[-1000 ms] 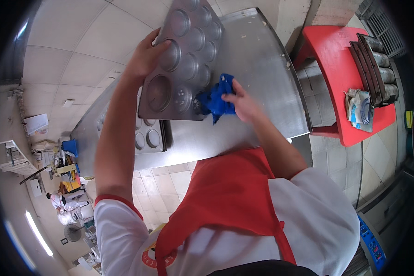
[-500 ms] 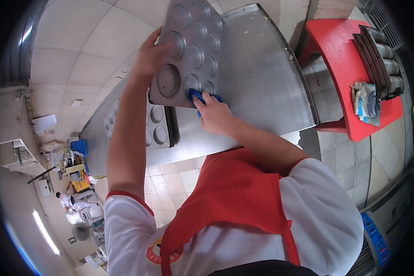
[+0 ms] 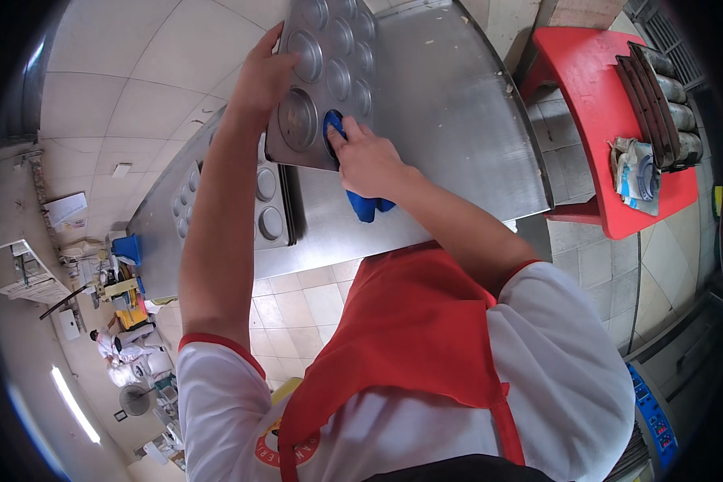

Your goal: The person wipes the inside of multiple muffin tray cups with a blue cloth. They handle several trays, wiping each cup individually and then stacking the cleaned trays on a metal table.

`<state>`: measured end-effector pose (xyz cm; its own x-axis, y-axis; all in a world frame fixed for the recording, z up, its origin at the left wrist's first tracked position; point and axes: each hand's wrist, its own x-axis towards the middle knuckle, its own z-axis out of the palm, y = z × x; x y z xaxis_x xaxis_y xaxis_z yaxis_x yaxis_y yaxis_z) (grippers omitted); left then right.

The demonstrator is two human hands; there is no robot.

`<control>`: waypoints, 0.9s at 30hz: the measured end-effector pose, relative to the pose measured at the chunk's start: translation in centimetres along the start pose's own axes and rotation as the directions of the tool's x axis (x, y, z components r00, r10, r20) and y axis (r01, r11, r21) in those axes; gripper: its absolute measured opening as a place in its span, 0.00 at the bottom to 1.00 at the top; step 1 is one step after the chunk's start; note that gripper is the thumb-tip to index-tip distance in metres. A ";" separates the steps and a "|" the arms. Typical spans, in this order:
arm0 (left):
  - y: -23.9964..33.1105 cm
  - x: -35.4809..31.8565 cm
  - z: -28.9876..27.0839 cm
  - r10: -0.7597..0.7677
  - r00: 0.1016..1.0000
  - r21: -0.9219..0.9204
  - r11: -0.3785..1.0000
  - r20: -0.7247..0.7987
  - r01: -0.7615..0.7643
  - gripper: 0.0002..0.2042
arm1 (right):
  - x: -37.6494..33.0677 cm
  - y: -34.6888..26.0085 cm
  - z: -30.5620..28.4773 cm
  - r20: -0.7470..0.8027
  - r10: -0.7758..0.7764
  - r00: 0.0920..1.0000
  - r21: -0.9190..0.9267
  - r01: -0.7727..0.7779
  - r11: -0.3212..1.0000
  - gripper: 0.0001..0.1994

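A grey metal muffin tin [image 3: 316, 101] with several round cups is held up tilted over the steel table. My left hand [image 3: 263, 80] is closed on its left edge, the thumb lying on the front face beside a cup. My right hand [image 3: 366, 157] is closed around a blue cloth [image 3: 363, 206] and presses part of it into a cup near the tin's lower edge. The rest of the cloth hangs below my palm. Stacked muffin tins [image 3: 273, 205] lie on the table, partly hidden behind my left forearm.
The steel table [image 3: 450, 120] has crumbs along its far edge. On the right, a red table [image 3: 574, 104] bears dark baking pans [image 3: 659, 104] and a crumpled plastic bag [image 3: 636, 177]. A blue container [image 3: 126, 249] is at the left end. Another person [image 3: 120, 347] is far off at left.
My right hand and the cloth have shifted left and up, from the lower right cups to the neighbouring cup. The held tin has moved slightly up and left.
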<state>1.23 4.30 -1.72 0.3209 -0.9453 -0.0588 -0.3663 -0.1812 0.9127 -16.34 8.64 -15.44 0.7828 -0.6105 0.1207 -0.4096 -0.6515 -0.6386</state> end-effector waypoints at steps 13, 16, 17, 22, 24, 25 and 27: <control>1.6 -0.3 1.8 -0.021 0.992 -0.055 0.998 0.128 0.029 0.31 | -0.1 2.7 -4.1 0.311 0.172 0.935 0.912 -0.345 0.222 0.26; 2.2 -0.2 2.7 0.018 0.993 -0.058 0.998 0.119 -0.011 0.31 | -1.7 2.2 -4.4 0.119 0.162 0.980 0.986 -0.136 0.095 0.25; 2.5 -0.3 3.0 -0.008 0.992 -0.066 0.998 0.126 0.016 0.31 | -1.9 1.1 -3.4 -0.010 0.144 0.989 0.964 -0.029 0.263 0.24; 2.2 -0.3 3.3 0.006 0.992 -0.067 0.998 0.122 0.003 0.32 | -0.7 -4.6 -3.7 -0.317 0.020 0.948 0.452 0.132 0.882 0.27; 2.2 -0.3 2.9 -0.009 0.995 0.001 1.000 0.100 0.009 0.33 | -1.8 -5.1 -4.3 -0.266 -0.034 0.963 0.383 0.138 0.913 0.29; 1.9 -0.1 2.6 -0.008 0.994 -0.032 0.999 0.106 0.011 0.33 | -2.2 -4.5 -4.2 -0.250 -0.070 0.966 0.292 0.145 0.946 0.29; 0.9 0.3 1.8 -0.006 0.993 -0.098 0.995 0.115 0.017 0.33 | -2.0 -3.6 -3.3 -0.234 -0.074 0.969 0.160 0.113 0.981 0.30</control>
<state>-0.58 3.33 -1.67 0.2209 -0.9690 -0.1103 -0.2730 -0.1700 0.9469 -18.01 10.76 -10.89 0.6792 -0.6493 0.3422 -0.2381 -0.6360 -0.7341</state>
